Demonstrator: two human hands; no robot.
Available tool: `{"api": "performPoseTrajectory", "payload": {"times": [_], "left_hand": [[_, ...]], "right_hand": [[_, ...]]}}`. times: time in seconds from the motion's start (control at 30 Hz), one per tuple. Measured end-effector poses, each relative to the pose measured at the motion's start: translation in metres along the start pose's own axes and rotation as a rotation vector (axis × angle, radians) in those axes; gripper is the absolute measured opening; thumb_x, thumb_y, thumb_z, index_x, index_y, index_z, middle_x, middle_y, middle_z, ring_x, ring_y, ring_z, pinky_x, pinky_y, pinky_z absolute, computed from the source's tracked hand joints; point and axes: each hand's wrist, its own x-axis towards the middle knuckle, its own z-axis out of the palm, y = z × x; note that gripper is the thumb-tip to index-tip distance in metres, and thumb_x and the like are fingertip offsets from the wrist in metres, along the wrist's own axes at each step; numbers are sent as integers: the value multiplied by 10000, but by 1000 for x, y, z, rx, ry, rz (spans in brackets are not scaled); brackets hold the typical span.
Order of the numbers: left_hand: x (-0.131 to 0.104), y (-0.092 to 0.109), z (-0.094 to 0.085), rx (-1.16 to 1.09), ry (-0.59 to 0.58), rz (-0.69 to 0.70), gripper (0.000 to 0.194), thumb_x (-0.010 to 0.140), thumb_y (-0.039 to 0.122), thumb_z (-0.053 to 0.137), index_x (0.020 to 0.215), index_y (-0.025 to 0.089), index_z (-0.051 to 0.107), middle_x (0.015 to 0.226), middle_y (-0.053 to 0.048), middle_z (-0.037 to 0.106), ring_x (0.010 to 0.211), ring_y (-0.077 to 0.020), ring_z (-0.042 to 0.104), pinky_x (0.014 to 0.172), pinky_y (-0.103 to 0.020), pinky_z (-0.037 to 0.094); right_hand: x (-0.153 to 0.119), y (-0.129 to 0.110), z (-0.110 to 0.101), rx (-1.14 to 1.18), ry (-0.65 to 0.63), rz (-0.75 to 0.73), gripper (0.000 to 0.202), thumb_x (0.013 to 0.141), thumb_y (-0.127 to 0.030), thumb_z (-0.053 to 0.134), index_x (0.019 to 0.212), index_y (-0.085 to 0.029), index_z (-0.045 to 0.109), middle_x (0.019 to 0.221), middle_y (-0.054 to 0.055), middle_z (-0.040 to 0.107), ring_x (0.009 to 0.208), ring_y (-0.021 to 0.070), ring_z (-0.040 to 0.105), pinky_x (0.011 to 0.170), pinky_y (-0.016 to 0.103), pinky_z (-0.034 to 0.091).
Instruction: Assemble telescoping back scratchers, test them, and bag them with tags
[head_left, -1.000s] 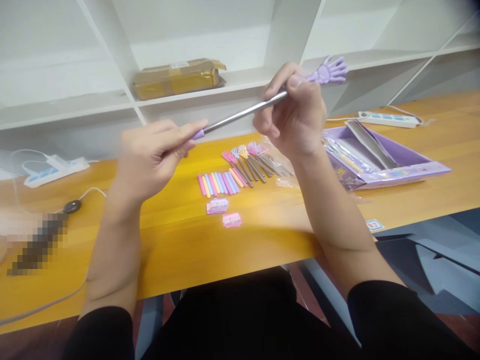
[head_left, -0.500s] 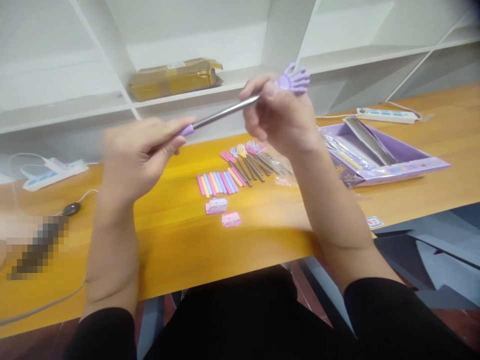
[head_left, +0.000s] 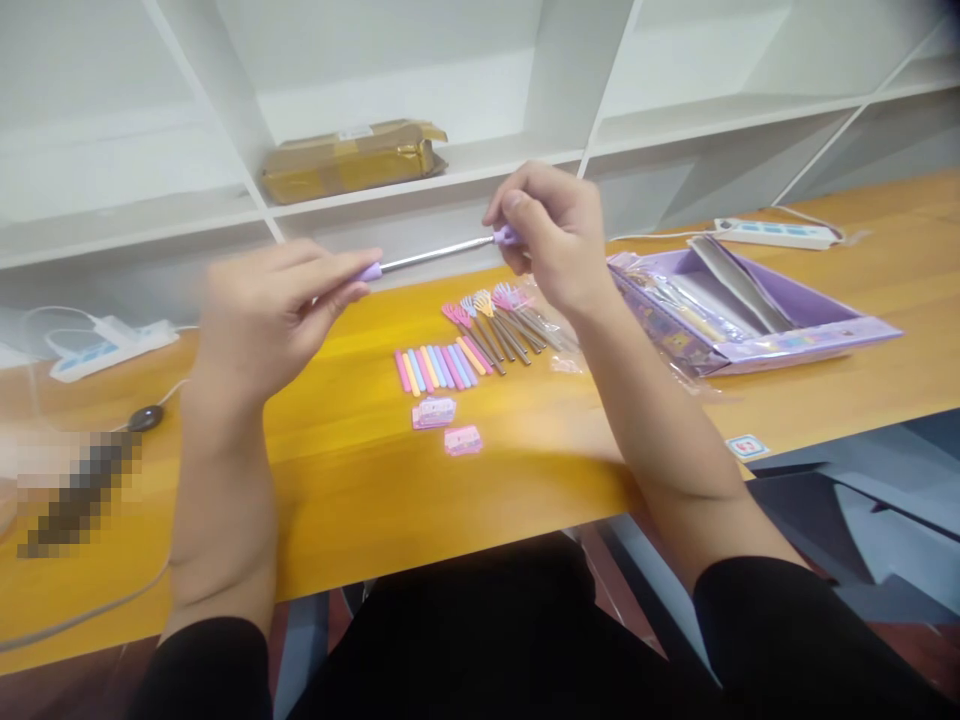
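Held level above the table is a back scratcher (head_left: 439, 254) with a thin metal rod and purple ends. My left hand (head_left: 262, 325) pinches its purple handle end between thumb and fingers. Around the purple head, at the other end, my right hand (head_left: 559, 230) is closed; most of that head is hidden in the fingers. Below lie several more back scratchers (head_left: 491, 310) with pink, blue and yellow hand-shaped heads. Next to them is a row of coloured tubes (head_left: 435, 366). Small pink cards (head_left: 463, 440) lie in front of the row.
A purple box (head_left: 810, 340) with plastic-wrapped items stands at the right. Power strips (head_left: 776, 233) sit at both sides, with cables running across the left. A taped cardboard box (head_left: 349, 160) rests on the white shelf. A small sticker (head_left: 747, 447) lies near the table edge.
My right hand has moved down and slid outward onto the purple head, which was showing beyond the fingers before. The back scratcher lies more level. My left hand has barely moved.
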Motion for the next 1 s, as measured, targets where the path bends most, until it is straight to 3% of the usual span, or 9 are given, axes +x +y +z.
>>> {"api": "performPoseTrajectory", "payload": {"times": [0.2,0.37,0.57,0.83,1.0], "left_hand": [[2,7,5,62,-21,4,359,1219,540,562,1357,393,860,1111,15,884,949,-207,766,797,-382,597],[4,11,11,43,-36,-7,386,1220,561,549,1352,368,856,1107,8,885,948,-198,765,810,-362,597],[2,14,18,99,-9,65,364,1232,468,542,1367,364,863,1068,4,886,905,-181,770,758,-322,562],[4,25,23,128,-54,32,347,1216,399,548,1364,390,862,1074,-33,884,954,-229,824,758,-361,575],[7,31,30,129,-73,0,373,1223,400,515,1362,364,860,1095,-49,879,971,-240,827,759,-372,569]], "right_hand": [[-2,4,8,-78,-98,114,377,1074,-689,637,966,-328,663,850,23,708,783,226,688,589,322,459],[-6,1,16,-187,38,-36,351,1074,-555,661,861,-278,625,865,41,688,864,215,695,681,312,479],[-6,6,31,-245,92,-243,368,1103,-458,637,808,-242,592,815,34,646,848,200,641,812,337,497],[-10,11,38,-299,88,-264,366,1145,-393,574,814,-239,540,812,22,610,817,179,584,814,329,461],[-11,11,40,-304,126,-242,424,1173,-453,540,807,-251,471,795,24,589,789,183,566,753,325,424]]}}
